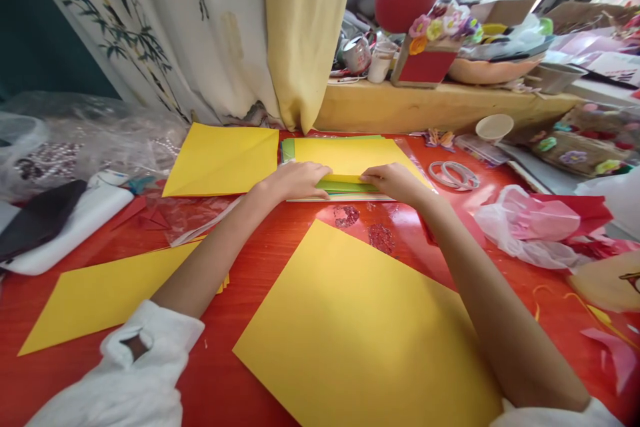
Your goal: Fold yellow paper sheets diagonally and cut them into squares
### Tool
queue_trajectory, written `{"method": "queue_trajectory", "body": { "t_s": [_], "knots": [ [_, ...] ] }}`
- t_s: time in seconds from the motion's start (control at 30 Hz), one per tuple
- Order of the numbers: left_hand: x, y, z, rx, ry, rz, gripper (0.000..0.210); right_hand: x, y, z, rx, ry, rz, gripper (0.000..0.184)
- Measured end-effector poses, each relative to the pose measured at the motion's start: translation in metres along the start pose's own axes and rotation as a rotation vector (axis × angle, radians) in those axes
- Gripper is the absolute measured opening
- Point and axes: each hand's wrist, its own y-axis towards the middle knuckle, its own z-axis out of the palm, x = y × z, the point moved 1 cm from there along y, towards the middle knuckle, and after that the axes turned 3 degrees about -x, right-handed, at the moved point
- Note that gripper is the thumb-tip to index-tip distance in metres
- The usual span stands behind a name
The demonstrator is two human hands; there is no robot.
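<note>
At the back of the table lies a stack of coloured paper with a green sheet [350, 187] showing under a yellow sheet [345, 155] on top. My left hand [303, 179] holds the near edge of that top sheet toward its left side. Farther right along the same edge, my right hand [393, 180] pinches it between thumb and fingers. Between the hands the edge looks slightly raised. A large yellow sheet [370, 333] lies loose in front of me, partly beneath my right forearm. Another yellow sheet [227, 160] rests left of the stack.
More yellow sheets [100, 290] lie at the left, partly under my left forearm. Clear tape rolls [453, 175] and a paper cup [494, 127] stand right of the stack. Plastic bags [530, 227] crowd the right side. Behind is a cluttered sill [380, 103] beside a curtain [305, 33].
</note>
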Motion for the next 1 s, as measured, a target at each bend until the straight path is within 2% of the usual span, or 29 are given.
{"method": "queue_trajectory", "body": {
  "t_s": [0.17,0.33,0.53,0.7,0.77,0.83,0.93,1.0],
  "knots": [
    [0.005,0.001,-0.001,0.011,-0.013,0.000,0.053,0.000,0.000,-0.001,-0.006,-0.006,0.008,0.036],
    [0.007,0.001,-0.003,-0.025,0.000,-0.009,0.037,-0.001,-0.001,-0.003,0.004,0.028,-0.002,0.037],
    [-0.013,-0.001,-0.009,-0.124,0.025,0.039,0.048,-0.002,0.000,-0.001,0.005,0.127,-0.005,0.033],
    [-0.021,0.003,0.004,-0.072,0.050,0.047,0.043,0.003,-0.004,-0.015,0.042,0.244,0.019,0.031],
    [-0.019,0.004,0.010,-0.049,0.068,0.036,0.040,-0.001,-0.010,-0.029,0.058,0.395,0.098,0.042],
    [-0.017,0.004,0.014,-0.040,0.089,0.035,0.039,-0.012,-0.018,-0.043,0.064,0.630,0.274,0.051],
    [-0.016,0.004,0.017,-0.045,0.119,0.040,0.040,-0.039,-0.031,-0.055,0.024,0.758,0.466,0.045],
    [-0.017,0.003,0.019,-0.052,0.135,0.045,0.042,-0.060,-0.039,-0.055,-0.004,0.792,0.584,0.050]
  ]
}}
